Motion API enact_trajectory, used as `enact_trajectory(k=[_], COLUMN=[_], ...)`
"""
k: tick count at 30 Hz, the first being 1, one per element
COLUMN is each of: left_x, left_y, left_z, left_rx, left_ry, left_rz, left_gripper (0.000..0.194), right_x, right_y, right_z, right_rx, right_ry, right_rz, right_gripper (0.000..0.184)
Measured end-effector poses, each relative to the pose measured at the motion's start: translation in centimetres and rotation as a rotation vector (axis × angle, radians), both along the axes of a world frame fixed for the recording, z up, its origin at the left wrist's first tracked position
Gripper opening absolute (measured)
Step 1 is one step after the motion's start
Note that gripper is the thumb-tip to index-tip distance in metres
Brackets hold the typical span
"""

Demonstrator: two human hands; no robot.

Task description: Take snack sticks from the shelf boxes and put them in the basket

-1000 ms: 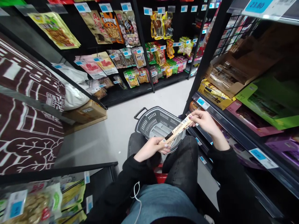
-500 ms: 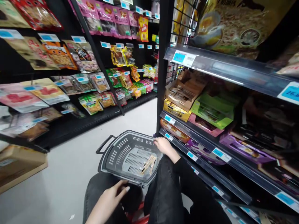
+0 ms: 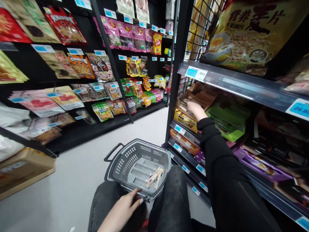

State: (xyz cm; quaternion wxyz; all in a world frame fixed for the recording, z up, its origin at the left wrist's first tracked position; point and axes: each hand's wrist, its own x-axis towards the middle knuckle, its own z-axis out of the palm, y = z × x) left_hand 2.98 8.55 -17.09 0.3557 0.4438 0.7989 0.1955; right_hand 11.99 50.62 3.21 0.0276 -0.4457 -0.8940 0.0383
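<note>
A grey plastic shopping basket (image 3: 120,162) stands on the floor in front of my knees. Two or three slim tan snack packets (image 3: 154,177) lie inside it. My left hand (image 3: 124,207) rests open on the basket's near rim, fingers stretched out. My right hand (image 3: 196,110) reaches into a brown cardboard display box (image 3: 190,96) on the shelf at the right. Its fingers curl down onto the packets in the box, and whether they grip one is hidden.
A black shelf unit (image 3: 231,80) with blue price tags fills the right side, with green, yellow and purple boxes. Hanging snack bags (image 3: 101,67) cover the racks across the aisle. A cardboard carton (image 3: 23,169) sits low on the left. Light floor (image 3: 79,180) runs between.
A second ago both hands held a tan packet over the basket. It now lies in the basket. My right hand rose from the basket rim to the cardboard box, and my view turned right.
</note>
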Motion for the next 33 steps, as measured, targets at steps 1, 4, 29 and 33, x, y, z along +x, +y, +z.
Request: enact_trajectory(k=[1, 4, 29, 33], left_x=[-0.1, -0.6, 4.9, 5.9], left_y=[-0.2, -0.9, 8.7, 7.1], left_z=[-0.1, -0.6, 12.3, 11.8], left_rx=[0.010, 0.030, 0.707, 0.619], left_ry=[-0.007, -0.023, -0.786, -0.528], left_rz=[0.005, 0.010, 0.241, 0.233], left_gripper=[0.049, 0.049, 0.039, 0.031], right_x=[-0.1, 0.4, 2.6, 3.2], right_y=[0.4, 1.2, -21.0, -22.4], right_z=[-0.1, 0.3, -6.6, -7.5], right_rx=[0.001, 0.036, -0.877, -0.805], right_ry=[0.009, 0.072, 1.160, 1.257], right_rz=[-0.001, -0.054, 0.345, 0.259], right_gripper=[0.033, 0.033, 0.023, 0.035])
